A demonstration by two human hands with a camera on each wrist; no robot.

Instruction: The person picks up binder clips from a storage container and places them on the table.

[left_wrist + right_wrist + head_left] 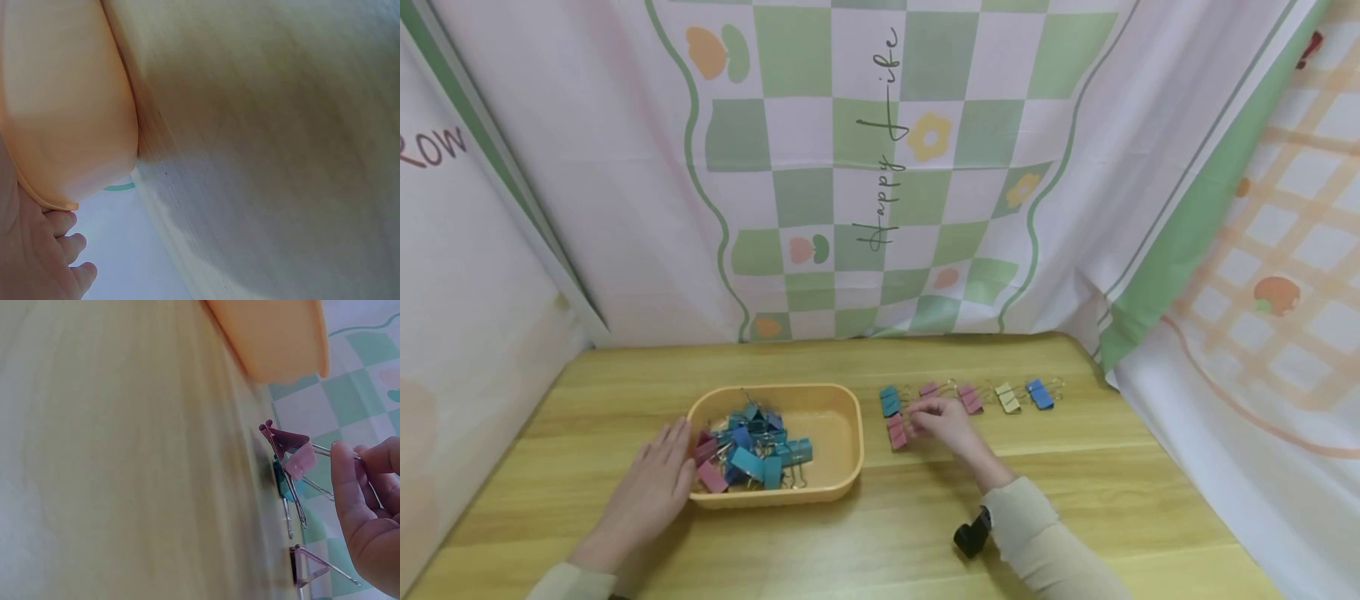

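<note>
Right hand pinches the pink binder clip by its wire handle, fingers grasping, near the yellow tray's three o'clock on the tabletop, teal clip at the pink one's twelve! Left hand, nine o'clock, rests straight, released fingers against the tray.
</note>
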